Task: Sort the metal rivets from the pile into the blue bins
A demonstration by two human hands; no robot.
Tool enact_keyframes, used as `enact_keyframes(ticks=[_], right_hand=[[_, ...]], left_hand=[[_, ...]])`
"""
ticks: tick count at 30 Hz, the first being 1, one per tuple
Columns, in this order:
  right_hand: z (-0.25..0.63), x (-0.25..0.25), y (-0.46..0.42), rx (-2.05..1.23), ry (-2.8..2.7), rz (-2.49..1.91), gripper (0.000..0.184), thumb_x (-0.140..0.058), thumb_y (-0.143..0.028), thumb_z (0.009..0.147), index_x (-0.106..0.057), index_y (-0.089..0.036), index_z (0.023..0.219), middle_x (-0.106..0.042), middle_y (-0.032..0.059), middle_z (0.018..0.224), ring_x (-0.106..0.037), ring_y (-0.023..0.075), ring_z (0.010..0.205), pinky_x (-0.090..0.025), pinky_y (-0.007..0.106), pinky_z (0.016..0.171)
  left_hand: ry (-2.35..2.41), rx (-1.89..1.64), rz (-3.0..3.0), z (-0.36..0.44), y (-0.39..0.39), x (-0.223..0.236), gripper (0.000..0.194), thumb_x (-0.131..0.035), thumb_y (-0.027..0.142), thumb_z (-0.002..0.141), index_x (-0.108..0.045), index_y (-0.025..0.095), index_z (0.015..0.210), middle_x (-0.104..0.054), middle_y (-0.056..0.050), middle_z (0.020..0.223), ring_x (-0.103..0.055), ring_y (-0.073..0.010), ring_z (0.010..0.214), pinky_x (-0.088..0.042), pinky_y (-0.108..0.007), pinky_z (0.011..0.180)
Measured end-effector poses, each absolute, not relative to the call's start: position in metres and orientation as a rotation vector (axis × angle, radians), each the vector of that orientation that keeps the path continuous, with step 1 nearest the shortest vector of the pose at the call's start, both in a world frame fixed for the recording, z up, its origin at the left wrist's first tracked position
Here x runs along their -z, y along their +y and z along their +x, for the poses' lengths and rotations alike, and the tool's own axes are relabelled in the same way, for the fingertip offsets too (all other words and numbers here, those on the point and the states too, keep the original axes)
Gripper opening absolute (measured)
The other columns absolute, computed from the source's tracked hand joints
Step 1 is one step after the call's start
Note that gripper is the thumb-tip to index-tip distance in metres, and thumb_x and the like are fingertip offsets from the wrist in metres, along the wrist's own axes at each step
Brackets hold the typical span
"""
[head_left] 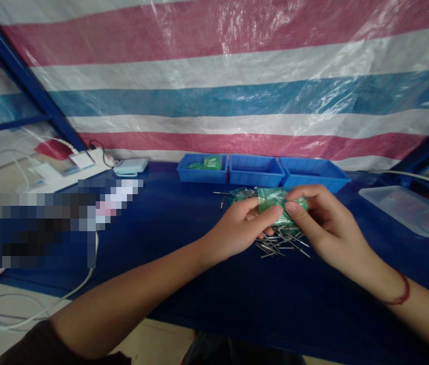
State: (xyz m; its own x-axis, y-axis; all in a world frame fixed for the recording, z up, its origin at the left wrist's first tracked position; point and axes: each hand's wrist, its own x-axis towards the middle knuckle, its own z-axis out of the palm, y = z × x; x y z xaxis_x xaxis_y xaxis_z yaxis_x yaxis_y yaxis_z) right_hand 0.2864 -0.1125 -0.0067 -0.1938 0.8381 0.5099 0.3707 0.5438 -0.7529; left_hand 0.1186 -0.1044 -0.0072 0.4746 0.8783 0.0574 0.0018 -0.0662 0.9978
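Between my two hands is a small green-tinted clear plastic bag (268,197), held over the table. My left hand (242,225) pinches its left side with thumb and fingers. On the right, my right hand (318,218) has thumb and forefinger closed on the bag's upper right edge. Pale slim pieces show through the plastic, too blurred to name surely. Beneath the hands lies a loose pile of silvery rivets (275,244), partly hidden by them. More green plastic (242,194) lies just behind my left hand among further rivets.
Three blue bins stand in a row at the back: the left bin (202,176) holds green bags, beside the middle bin (256,175) and right bin (313,175). A translucent plastic tray (407,208) sits at right. A power strip (85,159), a light-blue case (130,167) and cables (85,281) are at left.
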Motion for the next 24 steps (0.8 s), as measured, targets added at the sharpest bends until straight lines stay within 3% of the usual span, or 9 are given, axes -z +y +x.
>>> enact_keyframes(ticks=[6, 11, 16, 20, 24], right_hand=[[0.287, 0.015, -0.113, -0.450, -1.910, -1.005, 0.024, -0.058, -0.027, 0.083, -0.055, -0.028, 0.107, -0.060, 0.0008, 0.089, -0.053, 0.0124, 0.061, -0.043, 0.026, 0.052], [0.284, 0.016, -0.112, -0.358, -1.897, -1.098, 0.021, -0.057, -0.029, 0.084, -0.056, -0.028, 0.105, -0.062, 0.0021, 0.097, -0.058, 0.0170, 0.074, -0.046, 0.032, 0.067], [0.283, 0.013, -0.101, -0.145, -1.968, -1.145, 0.020, -0.054, -0.031, 0.085, -0.057, -0.027, 0.105, -0.064, 0.0035, 0.100, -0.058, 0.0182, 0.074, -0.045, 0.034, 0.069], [0.280, 0.002, -0.087, -0.088, -1.945, -1.190, 0.023, -0.051, -0.032, 0.086, -0.057, -0.024, 0.107, -0.064, 0.0058, 0.105, -0.059, 0.0193, 0.076, -0.046, 0.035, 0.071], [0.264, -0.012, -0.066, -0.130, -1.957, -1.192, 0.026, -0.050, -0.031, 0.086, -0.061, -0.021, 0.107, -0.066, 0.0069, 0.102, -0.060, 0.0201, 0.077, -0.047, 0.036, 0.071]], left_hand=[[0.808, -1.014, 1.563, 0.110, -0.098, 0.006, 0.022, -0.051, 0.032, 0.085, -0.056, 0.011, 0.089, -0.054, 0.001, 0.067, -0.053, -0.0093, 0.061, -0.042, -0.022, 0.057], [0.867, -1.037, 1.720, 0.107, -0.090, 0.011, 0.025, -0.049, 0.036, 0.087, -0.058, 0.014, 0.095, -0.061, -0.002, 0.075, -0.060, -0.0142, 0.071, -0.046, -0.026, 0.062], [1.100, -0.994, 1.942, 0.099, -0.081, 0.016, 0.035, -0.045, 0.040, 0.089, -0.052, 0.015, 0.113, -0.065, -0.006, 0.090, -0.061, -0.0143, 0.070, -0.049, -0.029, 0.067], [1.304, -0.948, 2.469, 0.090, -0.075, 0.022, 0.033, -0.050, 0.036, 0.087, -0.054, 0.015, 0.113, -0.061, -0.010, 0.109, -0.055, -0.0233, 0.102, -0.042, -0.042, 0.090], [1.379, -0.731, 2.676, 0.085, -0.074, 0.034, 0.046, -0.042, 0.050, 0.088, -0.050, 0.019, 0.122, -0.050, -0.012, 0.128, -0.042, -0.0291, 0.120, -0.038, -0.047, 0.095]])
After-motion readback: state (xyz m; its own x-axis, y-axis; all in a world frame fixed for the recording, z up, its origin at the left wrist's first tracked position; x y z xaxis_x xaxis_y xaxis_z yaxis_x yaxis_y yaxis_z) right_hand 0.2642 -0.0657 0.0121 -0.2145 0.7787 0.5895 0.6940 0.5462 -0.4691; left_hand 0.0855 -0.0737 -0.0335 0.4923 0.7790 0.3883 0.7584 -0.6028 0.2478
